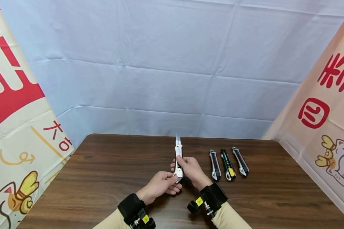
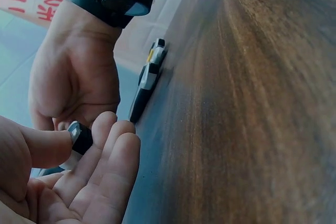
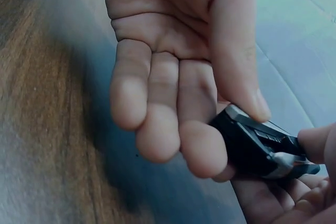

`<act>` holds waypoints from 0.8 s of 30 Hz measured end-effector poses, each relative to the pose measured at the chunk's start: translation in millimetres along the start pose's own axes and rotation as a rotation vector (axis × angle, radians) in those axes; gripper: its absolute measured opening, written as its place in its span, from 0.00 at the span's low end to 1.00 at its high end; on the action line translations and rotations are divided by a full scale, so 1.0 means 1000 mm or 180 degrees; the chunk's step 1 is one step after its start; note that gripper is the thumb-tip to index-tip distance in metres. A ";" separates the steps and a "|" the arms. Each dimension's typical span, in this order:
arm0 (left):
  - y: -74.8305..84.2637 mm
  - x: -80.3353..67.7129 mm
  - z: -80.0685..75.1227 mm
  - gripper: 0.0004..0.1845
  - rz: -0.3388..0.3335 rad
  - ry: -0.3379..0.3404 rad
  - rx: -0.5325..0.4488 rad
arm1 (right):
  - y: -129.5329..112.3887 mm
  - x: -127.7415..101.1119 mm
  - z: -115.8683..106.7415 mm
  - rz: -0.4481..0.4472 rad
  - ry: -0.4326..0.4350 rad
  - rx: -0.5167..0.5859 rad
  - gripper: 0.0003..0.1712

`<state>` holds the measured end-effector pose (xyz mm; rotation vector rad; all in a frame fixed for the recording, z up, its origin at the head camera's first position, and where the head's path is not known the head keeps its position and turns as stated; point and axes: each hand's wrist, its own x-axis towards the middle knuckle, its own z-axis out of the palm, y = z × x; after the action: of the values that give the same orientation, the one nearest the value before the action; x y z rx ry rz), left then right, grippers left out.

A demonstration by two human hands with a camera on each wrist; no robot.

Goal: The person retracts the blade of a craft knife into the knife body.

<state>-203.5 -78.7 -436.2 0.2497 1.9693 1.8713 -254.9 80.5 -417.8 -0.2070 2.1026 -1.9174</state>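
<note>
- Pale blue cloth (image 1: 172,63) hangs as a backdrop behind a dark wooden desk (image 1: 103,178), with printed banners bearing red characters and cartoon cats at the left (image 1: 14,127) and right (image 1: 326,105) sides.
- At the near middle, the left hand (image 1: 160,184) pinches the near end of a silver utility knife (image 1: 178,159); in the left wrist view its thumb (image 2: 47,148) and fingers (image 2: 113,153) close on the dark end cap (image 2: 80,137), so this grip is narrow and holding the knife's tail.
- The knife stands over the desk's middle, pointing away towards the far edge, with a short length of blade (image 1: 178,138) out at its far tip.
- Just right of it, the right hand (image 1: 190,168) wraps the knife's body; the right wrist view shows thumb (image 3: 236,51) and curled fingers (image 3: 173,114) around the dark casing (image 3: 257,142), a holding grip as well.
- Judging from this, the knife is lifted and held in both hands with its blade already extended. Whether the end cap is being pulled off or pressed on cannot be told.
- Further right, three more utility knives lie side by side on the desk, close together but apart from the hands: a grey and black one (image 1: 215,165), one with a yellow slider (image 1: 228,165), and another grey and black one (image 1: 240,166). They lie untouched, so any handling of them looks to be what is left.
</note>
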 end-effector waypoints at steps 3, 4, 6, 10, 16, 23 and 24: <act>0.000 0.000 0.000 0.17 -0.0011 0.0012 0.0041 | 0.000 0.000 0.001 -0.0004 0.0026 -0.0009 0.24; 0.000 0.000 0.000 0.17 -0.0009 0.0012 0.0055 | 0.000 0.000 0.001 -0.0006 0.0025 -0.0011 0.24; 0.000 0.000 0.000 0.18 0.0000 0.0010 0.0094 | 0.000 0.000 0.001 -0.0038 0.0016 -0.0036 0.23; 0.000 0.000 0.000 0.18 0.0001 0.0039 0.0129 | 0.001 -0.001 0.002 -0.0042 -0.0029 -0.0004 0.23; -0.001 0.001 0.001 0.17 0.0004 0.0075 0.0134 | -0.001 -0.002 0.002 -0.0010 -0.0059 0.0110 0.22; 0.001 0.000 0.002 0.17 -0.0033 0.0068 0.0141 | 0.000 -0.002 0.001 -0.0045 -0.0094 0.0081 0.22; 0.001 -0.001 0.002 0.17 -0.0036 0.0072 0.0142 | 0.000 -0.001 0.001 -0.0049 -0.0101 0.0082 0.22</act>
<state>-202.4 -77.2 -435.0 0.2307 2.0248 1.8325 -253.3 79.7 -418.1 -0.2473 2.0607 -1.9359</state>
